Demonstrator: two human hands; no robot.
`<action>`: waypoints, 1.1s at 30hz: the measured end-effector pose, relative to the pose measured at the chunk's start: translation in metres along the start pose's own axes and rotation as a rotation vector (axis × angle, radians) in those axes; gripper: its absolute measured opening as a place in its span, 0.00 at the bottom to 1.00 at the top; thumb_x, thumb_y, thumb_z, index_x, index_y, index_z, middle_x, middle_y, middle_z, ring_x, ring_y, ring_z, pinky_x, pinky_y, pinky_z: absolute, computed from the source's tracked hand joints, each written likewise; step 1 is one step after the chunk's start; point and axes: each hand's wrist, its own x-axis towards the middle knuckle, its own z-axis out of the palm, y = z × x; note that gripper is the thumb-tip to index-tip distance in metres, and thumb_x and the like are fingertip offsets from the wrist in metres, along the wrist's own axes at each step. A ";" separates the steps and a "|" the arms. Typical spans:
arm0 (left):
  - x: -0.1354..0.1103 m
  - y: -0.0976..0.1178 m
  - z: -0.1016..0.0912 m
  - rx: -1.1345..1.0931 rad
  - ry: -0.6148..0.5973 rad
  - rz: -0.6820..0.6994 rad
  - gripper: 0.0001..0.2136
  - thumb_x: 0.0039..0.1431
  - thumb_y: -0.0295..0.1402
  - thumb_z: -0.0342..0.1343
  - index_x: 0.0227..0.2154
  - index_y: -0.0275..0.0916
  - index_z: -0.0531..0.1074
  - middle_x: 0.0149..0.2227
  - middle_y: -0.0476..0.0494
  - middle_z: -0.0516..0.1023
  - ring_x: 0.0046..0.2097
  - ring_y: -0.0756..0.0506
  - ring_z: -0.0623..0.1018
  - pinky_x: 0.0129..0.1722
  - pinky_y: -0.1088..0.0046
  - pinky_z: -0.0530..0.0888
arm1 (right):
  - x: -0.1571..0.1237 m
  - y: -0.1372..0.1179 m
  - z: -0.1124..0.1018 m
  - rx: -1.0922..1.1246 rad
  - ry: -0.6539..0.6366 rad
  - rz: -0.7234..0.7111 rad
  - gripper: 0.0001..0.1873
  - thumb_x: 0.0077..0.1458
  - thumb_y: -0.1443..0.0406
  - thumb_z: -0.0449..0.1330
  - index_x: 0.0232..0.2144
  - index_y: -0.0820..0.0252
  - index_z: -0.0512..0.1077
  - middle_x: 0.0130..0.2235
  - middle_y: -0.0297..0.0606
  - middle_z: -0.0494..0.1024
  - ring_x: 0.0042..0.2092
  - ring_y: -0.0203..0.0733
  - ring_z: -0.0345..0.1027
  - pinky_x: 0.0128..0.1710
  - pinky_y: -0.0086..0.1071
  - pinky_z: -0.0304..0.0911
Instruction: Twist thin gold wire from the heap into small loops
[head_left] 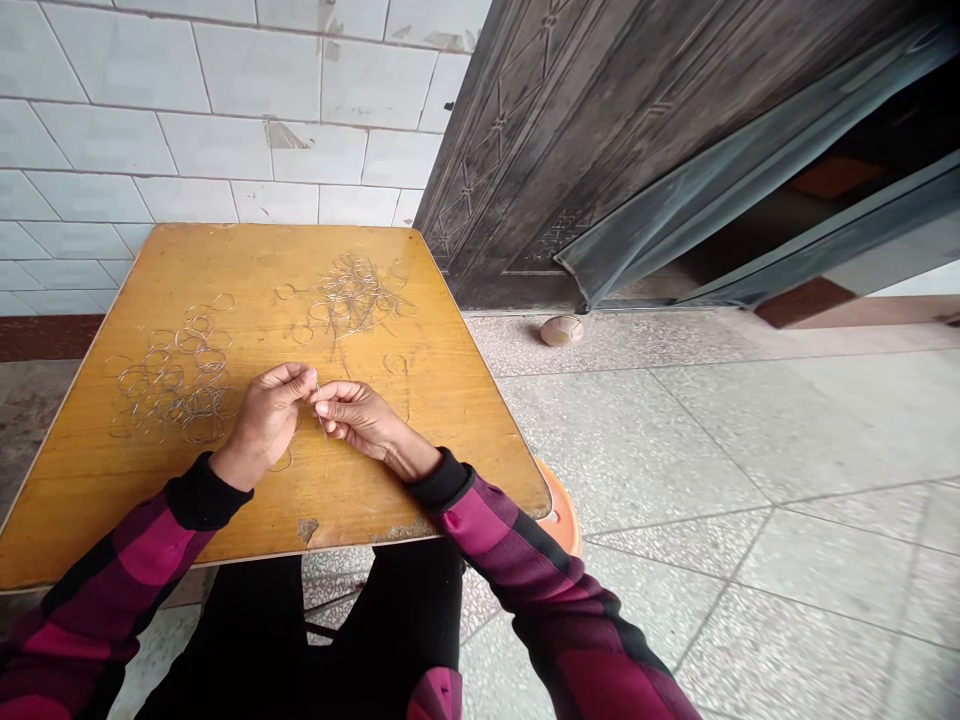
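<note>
Both hands meet over the near middle of a yellow wooden table (247, 260), fingertips almost touching. My left hand (271, 415) pinches a thin wire (318, 392) between thumb and fingers. On the same wire my right hand (356, 415) is closed too, and a straight end hangs below its fingers. A pile of wire rings (180, 390) lies left of my left hand. Farther back is a second tangle of looped wires with straight tails (356, 295). One single looped wire (395, 364) rests beyond my right hand. A ring partly shows beneath my wrists.
A white tiled wall (255, 120) stands behind the table. To the right are a dark carved door (517, 160) and a greenish curtain (660, 235). A roundish object (561, 330) sits on the floor. An orange stool (562, 505) pokes out under the table's right corner.
</note>
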 end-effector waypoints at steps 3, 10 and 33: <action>0.004 0.002 -0.003 0.051 0.057 0.068 0.12 0.36 0.33 0.71 0.21 0.34 0.74 0.21 0.51 0.70 0.26 0.53 0.66 0.28 0.76 0.63 | -0.001 0.000 0.001 -0.090 0.023 0.002 0.15 0.35 0.61 0.75 0.26 0.62 0.77 0.21 0.27 0.74 0.20 0.24 0.64 0.17 0.17 0.57; 0.011 0.007 -0.010 0.025 0.107 0.201 0.09 0.38 0.32 0.69 0.20 0.35 0.74 0.22 0.51 0.69 0.27 0.54 0.66 0.31 0.76 0.63 | -0.003 0.004 0.003 -0.146 -0.012 0.049 0.18 0.34 0.59 0.75 0.26 0.63 0.77 0.23 0.29 0.77 0.21 0.25 0.66 0.19 0.19 0.61; 0.012 0.007 -0.011 0.207 -0.003 0.035 0.07 0.40 0.32 0.65 0.23 0.35 0.76 0.23 0.50 0.71 0.28 0.52 0.67 0.32 0.73 0.63 | -0.026 -0.045 -0.023 -0.568 0.087 -0.137 0.17 0.44 0.56 0.69 0.31 0.63 0.74 0.22 0.27 0.72 0.19 0.25 0.63 0.17 0.20 0.57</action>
